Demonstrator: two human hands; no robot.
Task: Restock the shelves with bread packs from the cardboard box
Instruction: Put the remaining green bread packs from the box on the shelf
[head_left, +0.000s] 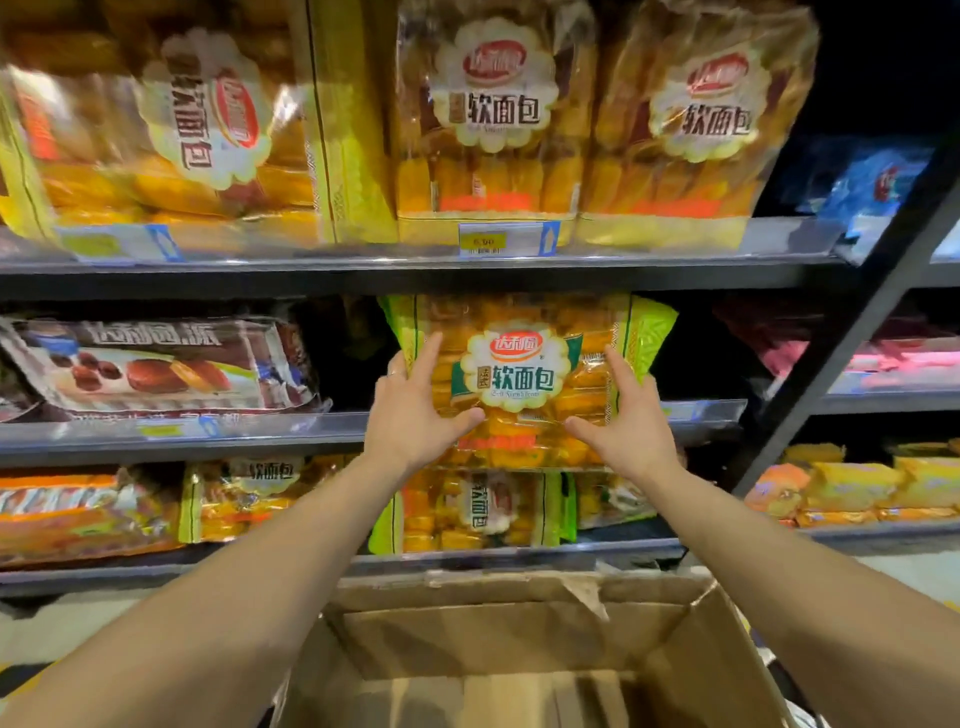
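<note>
A green-edged bread pack (524, 374) with a scalloped white label stands upright at the front of the middle shelf (332, 426). My left hand (415, 410) grips its left side, thumb under the label. My right hand (621, 421) presses on its right side with the fingers spread. An open cardboard box (519, 649) sits below my arms; its visible inside looks bare.
Similar bread packs (488, 119) fill the top shelf, with price tags (506, 240) on its rail. A brown pie pack (156, 364) lies left on the middle shelf. More packs (478, 509) lie on the lower shelf. A dark slanted post (852, 332) borders a neighbouring rack at right.
</note>
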